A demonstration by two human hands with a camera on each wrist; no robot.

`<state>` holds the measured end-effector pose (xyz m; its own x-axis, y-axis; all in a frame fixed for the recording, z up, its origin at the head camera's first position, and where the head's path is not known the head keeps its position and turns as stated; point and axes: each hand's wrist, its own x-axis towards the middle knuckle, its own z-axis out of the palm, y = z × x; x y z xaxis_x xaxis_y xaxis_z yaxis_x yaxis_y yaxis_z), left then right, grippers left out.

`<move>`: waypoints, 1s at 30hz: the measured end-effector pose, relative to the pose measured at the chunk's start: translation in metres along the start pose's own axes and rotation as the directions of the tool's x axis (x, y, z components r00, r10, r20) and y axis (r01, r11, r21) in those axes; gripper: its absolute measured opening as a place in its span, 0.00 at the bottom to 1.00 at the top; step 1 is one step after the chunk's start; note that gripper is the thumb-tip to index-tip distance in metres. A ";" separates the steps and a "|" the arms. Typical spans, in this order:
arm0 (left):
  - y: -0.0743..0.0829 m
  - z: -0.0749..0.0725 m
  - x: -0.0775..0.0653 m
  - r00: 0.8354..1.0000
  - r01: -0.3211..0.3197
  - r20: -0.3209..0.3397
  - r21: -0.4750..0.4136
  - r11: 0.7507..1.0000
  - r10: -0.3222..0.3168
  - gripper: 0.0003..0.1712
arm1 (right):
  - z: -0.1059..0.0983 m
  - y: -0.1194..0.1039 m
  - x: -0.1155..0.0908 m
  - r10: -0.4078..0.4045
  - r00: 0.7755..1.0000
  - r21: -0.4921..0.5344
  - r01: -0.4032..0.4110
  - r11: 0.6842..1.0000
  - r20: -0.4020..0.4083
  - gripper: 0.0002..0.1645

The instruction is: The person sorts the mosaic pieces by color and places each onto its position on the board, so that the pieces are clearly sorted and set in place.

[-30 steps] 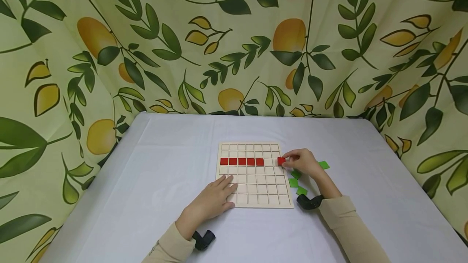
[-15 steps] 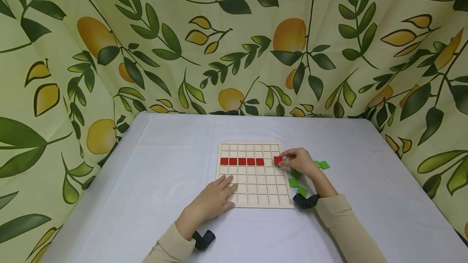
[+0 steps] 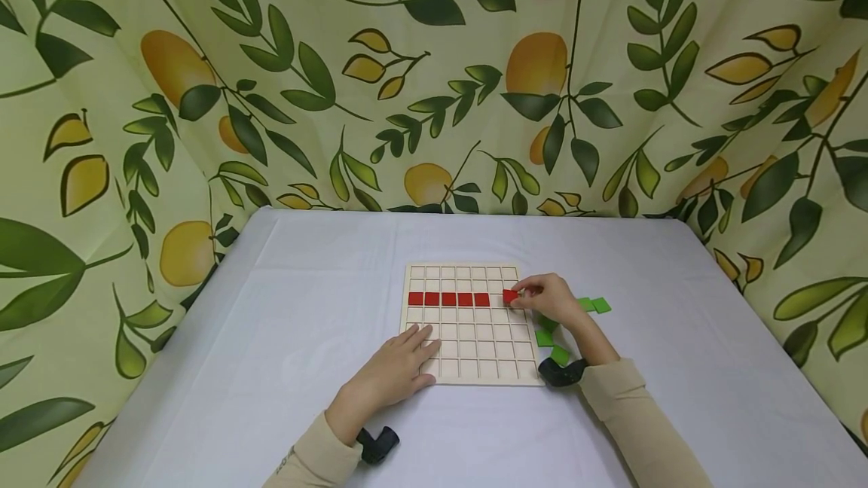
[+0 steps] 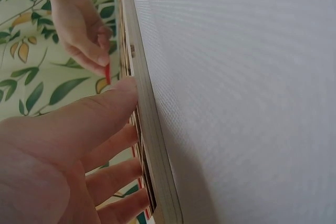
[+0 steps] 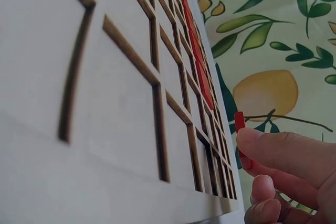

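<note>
A pale wooden grid board (image 3: 478, 332) lies flat on the table, with a row of several red square tiles (image 3: 449, 299) set in its third row from the far edge. Between thumb and fingers my right hand (image 3: 552, 300) pinches another red tile (image 3: 509, 297), held over the right end of that row. In the right wrist view this red tile (image 5: 240, 121) stands a little off the board, seen edge-on. My left hand (image 3: 395, 369) rests with spread, straight fingers on the board's near left corner; in the left wrist view its thumb (image 4: 100, 109) lies along the board's edge.
Several loose green tiles (image 3: 545, 338) lie on the white cloth just right of the board, some partly under the right hand. Two more green tiles (image 3: 600, 305) sit farther right. A leaf-patterned curtain (image 3: 434, 96) rises behind the white-covered table (image 3: 319, 269).
My right hand has moved left with the red tile, from the board's right edge inward over the row. My left hand has stayed in place.
</note>
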<state>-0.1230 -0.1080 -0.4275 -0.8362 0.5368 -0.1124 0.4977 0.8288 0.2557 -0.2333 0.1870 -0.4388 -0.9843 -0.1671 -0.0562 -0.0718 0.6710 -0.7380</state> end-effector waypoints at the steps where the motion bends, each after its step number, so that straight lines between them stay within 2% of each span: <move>1: 0.000 0.000 0.000 1.000 0.001 0.000 -0.002 1.000 -0.001 0.32 | 0.001 -0.001 0.000 0.004 1.000 0.002 -0.004 1.000 0.000 0.17; 12: 0.001 -0.002 -0.001 1.000 0.001 0.005 -0.007 1.000 -0.001 0.32 | 0.006 -0.006 0.000 -0.002 1.000 0.014 0.002 1.000 0.019 0.17; 20: -0.003 0.002 -0.001 0.999 -0.026 -0.028 0.004 1.000 0.026 0.31 | 0.008 -0.008 0.001 -0.025 1.000 0.023 0.024 0.999 0.019 0.16; 30: 0.002 -0.003 -0.002 1.000 0.006 0.013 -0.012 1.000 -0.006 0.32 | 0.011 -0.007 0.006 -0.002 1.000 0.019 0.001 1.000 0.031 0.16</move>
<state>-0.1212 -0.1078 -0.4243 -0.8360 0.5340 -0.1266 0.4899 0.8301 0.2662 -0.2366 0.1730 -0.4411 -0.9788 -0.1901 -0.0756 -0.0697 0.6572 -0.7504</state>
